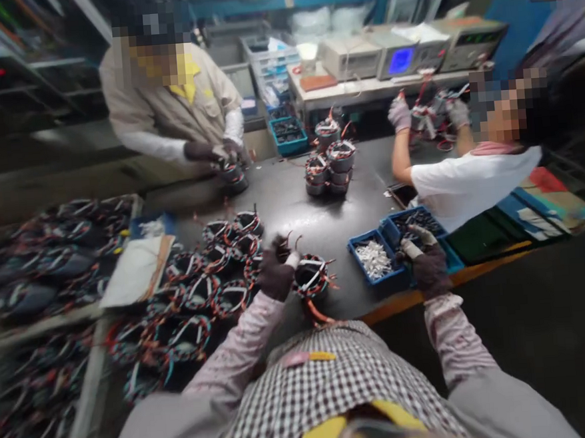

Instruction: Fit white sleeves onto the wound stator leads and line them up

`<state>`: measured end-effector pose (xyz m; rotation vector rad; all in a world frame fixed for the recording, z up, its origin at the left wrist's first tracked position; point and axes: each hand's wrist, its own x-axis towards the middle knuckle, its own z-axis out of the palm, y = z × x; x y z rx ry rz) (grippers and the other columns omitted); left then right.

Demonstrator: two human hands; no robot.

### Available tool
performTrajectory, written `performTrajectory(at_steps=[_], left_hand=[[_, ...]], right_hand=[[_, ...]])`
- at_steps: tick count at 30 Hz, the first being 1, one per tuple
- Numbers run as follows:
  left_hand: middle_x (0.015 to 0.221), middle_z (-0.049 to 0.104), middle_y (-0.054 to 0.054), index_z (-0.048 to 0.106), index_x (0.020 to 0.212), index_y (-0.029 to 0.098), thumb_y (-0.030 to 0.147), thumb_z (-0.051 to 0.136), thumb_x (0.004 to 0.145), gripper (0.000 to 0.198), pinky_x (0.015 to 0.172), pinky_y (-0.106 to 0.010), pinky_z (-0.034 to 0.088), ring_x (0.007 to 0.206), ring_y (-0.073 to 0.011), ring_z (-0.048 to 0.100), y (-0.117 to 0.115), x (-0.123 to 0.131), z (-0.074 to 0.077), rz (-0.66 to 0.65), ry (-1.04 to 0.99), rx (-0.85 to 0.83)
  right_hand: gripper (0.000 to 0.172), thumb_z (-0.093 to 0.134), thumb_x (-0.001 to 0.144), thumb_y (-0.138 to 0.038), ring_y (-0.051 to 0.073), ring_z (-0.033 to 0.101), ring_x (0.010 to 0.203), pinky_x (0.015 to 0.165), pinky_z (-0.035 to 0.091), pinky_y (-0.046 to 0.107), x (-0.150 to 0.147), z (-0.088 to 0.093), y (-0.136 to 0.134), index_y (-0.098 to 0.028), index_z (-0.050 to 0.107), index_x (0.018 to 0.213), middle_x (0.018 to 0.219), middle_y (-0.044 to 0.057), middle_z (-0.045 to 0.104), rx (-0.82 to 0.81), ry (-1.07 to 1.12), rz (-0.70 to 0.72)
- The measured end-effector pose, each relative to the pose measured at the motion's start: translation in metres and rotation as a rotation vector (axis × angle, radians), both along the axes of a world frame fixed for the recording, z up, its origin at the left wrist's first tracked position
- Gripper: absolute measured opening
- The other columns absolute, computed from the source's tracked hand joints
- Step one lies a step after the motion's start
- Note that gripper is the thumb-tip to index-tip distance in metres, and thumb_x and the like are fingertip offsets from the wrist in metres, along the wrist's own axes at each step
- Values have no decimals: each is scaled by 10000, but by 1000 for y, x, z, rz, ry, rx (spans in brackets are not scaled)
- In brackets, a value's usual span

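My left hand [276,273], in a dark glove, is closed on the rim of a round wound motor stator [311,278] with red and white leads, holding it on the dark table [291,206] in front of me. My right hand [426,263], also gloved, reaches into the right blue bin [416,224] of small dark parts. Its fingers are curled, and whatever they hold is hidden. Beside it, another blue bin [373,260] holds small white pieces.
Several stators [216,271] lie heaped left of my left hand, with more on a side surface at the far left. A stack of stators [331,163] stands mid-table. One co-worker [174,107] handles a stator across the table; another person [469,166] works at the right. Test instruments [401,54] sit behind.
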<state>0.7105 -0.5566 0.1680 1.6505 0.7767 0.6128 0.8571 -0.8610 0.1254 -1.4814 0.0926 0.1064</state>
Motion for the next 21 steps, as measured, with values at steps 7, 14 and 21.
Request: performTrajectory(at_steps=[7, 14, 21], left_hand=[[896, 765, -54, 703, 1194, 175, 472, 1083, 646, 731, 675, -306, 610, 756, -209, 752, -48, -4, 26, -749, -84, -811], [791, 732, -35, 713, 954, 141, 463, 1148, 505, 704, 619, -267, 597, 657, -157, 704, -38, -21, -3, -499, -179, -856], [866, 761, -76, 772, 1026, 106, 421, 1126, 554, 668, 596, -269, 590, 703, -170, 710, -20, -43, -13, -303, -227, -819]], right_hand=[[435, 864, 869, -535, 233, 788, 877, 757, 683, 380, -80, 48, 93, -224, 777, 1162, 1065, 84, 832, -13, -234, 356], [417, 569, 1074, -459, 277, 807, 1094, 976, 680, 411, -90, 29, 113, -191, 873, 1172, 1221, 167, 840, -545, -825, 472], [527, 672, 967, -613, 231, 777, 823, 790, 675, 398, -82, 24, 85, -200, 820, 1259, 1091, 131, 823, -378, -299, 307]])
